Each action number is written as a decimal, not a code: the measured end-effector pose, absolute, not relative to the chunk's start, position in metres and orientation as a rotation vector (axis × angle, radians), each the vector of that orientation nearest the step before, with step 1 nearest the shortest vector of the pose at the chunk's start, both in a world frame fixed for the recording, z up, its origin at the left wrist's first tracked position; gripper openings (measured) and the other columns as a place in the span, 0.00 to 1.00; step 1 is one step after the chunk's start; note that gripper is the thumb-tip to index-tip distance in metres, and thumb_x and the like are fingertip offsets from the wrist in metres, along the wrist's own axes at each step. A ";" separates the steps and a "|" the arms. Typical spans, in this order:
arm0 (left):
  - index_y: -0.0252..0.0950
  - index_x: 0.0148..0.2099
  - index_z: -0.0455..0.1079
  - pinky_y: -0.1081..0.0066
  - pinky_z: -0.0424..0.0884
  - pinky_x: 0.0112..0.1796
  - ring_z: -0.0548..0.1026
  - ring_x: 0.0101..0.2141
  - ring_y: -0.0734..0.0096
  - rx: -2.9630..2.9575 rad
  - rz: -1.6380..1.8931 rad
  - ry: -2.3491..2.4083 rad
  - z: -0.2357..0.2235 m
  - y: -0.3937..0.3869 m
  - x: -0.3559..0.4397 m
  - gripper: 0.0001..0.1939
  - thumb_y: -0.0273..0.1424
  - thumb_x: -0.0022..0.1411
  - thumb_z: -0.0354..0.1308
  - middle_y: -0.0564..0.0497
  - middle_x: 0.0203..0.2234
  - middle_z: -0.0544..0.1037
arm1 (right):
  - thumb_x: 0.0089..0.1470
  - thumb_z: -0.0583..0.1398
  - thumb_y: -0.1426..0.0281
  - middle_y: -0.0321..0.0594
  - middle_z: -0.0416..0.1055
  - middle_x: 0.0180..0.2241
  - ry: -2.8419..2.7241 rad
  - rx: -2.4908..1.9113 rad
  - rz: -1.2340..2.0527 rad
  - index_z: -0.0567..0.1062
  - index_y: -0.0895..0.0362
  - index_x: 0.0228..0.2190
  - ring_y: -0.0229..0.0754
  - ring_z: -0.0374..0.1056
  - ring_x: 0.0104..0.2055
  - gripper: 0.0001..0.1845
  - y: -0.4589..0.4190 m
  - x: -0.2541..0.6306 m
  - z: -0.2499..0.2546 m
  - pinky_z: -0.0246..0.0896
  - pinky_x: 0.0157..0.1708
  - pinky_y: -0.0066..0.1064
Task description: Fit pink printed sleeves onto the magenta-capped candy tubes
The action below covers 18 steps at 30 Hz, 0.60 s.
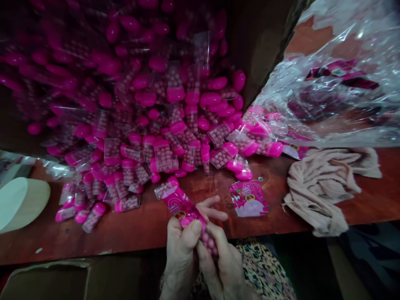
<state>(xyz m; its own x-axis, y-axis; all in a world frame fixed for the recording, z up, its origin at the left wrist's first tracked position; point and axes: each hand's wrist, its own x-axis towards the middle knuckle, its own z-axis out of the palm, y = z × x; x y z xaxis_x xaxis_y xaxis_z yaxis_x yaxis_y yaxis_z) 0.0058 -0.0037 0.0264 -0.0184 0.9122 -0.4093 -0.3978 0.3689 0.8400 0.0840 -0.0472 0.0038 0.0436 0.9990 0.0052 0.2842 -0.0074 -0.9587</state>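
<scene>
My left hand (181,239) and my right hand (218,246) meet at the table's front edge, both closed on one small bottle of pink beads (204,235) with a pink printed label (179,202) against it. My right hand's fingers partly stretch out above it. A large heap of clear bottles with pink caps (150,125) fills the table behind. One loose pink label (249,198) lies flat just right of my hands.
A crumpled beige cloth (321,187) lies at right on the red-brown table (131,229). Clear plastic bags (331,91) with pink packets sit at upper right. A pale cup-like container (18,204) lies at left. Cardboard (43,277) shows below the table edge.
</scene>
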 end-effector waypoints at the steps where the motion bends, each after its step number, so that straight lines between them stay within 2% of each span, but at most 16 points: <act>1: 0.36 0.26 0.73 0.57 0.67 0.46 0.73 0.45 0.51 0.576 1.155 1.123 0.025 -0.005 0.005 0.10 0.38 0.50 0.61 0.44 0.31 0.80 | 0.60 0.48 0.62 0.39 0.76 0.30 -1.381 -1.424 1.028 0.67 0.53 0.48 0.37 0.72 0.25 0.17 -0.046 0.083 0.004 0.67 0.25 0.22; 3: 0.36 0.30 0.74 0.57 0.65 0.48 0.72 0.46 0.53 0.547 1.212 1.064 0.020 -0.006 0.004 0.09 0.37 0.53 0.59 0.45 0.34 0.80 | 0.60 0.49 0.63 0.38 0.76 0.31 -1.375 -1.381 1.057 0.66 0.54 0.48 0.36 0.72 0.26 0.16 -0.043 0.082 0.002 0.67 0.27 0.21; 7: 0.39 0.39 0.74 0.58 0.66 0.47 0.74 0.45 0.57 0.364 1.281 0.975 0.011 -0.005 0.000 0.15 0.42 0.57 0.55 0.46 0.38 0.79 | 0.60 0.48 0.66 0.39 0.76 0.32 -1.402 -1.336 1.104 0.67 0.56 0.46 0.36 0.73 0.28 0.15 -0.035 0.080 -0.005 0.68 0.30 0.21; 10: 0.37 0.35 0.74 0.59 0.66 0.47 0.74 0.44 0.58 0.343 1.263 0.976 0.008 -0.002 -0.001 0.10 0.38 0.56 0.57 0.47 0.34 0.80 | 0.60 0.49 0.66 0.41 0.76 0.35 -1.404 -1.362 1.115 0.67 0.57 0.47 0.37 0.74 0.31 0.16 -0.033 0.080 -0.009 0.68 0.31 0.21; 13: 0.36 0.34 0.74 0.57 0.65 0.48 0.74 0.44 0.57 0.396 1.203 0.964 0.011 -0.001 0.000 0.08 0.34 0.56 0.57 0.46 0.30 0.80 | 0.60 0.49 0.65 0.41 0.76 0.33 -1.397 -1.413 1.095 0.67 0.57 0.48 0.37 0.74 0.29 0.18 -0.037 0.080 -0.009 0.69 0.29 0.22; 16: 0.36 0.32 0.74 0.54 0.58 0.53 0.72 0.47 0.55 0.485 1.105 0.857 0.015 -0.002 0.003 0.09 0.35 0.56 0.57 0.45 0.29 0.81 | 0.59 0.50 0.63 0.41 0.76 0.31 -1.396 -1.467 0.950 0.67 0.55 0.50 0.39 0.73 0.26 0.20 -0.048 0.080 -0.009 0.70 0.27 0.25; 18: 0.37 0.30 0.73 0.52 0.53 0.55 0.69 0.50 0.53 0.512 1.071 0.774 0.016 -0.003 0.005 0.07 0.35 0.54 0.59 0.46 0.26 0.81 | 0.59 0.50 0.62 0.44 0.76 0.35 -1.385 -1.500 0.842 0.66 0.54 0.52 0.42 0.74 0.31 0.20 -0.056 0.079 -0.010 0.71 0.30 0.28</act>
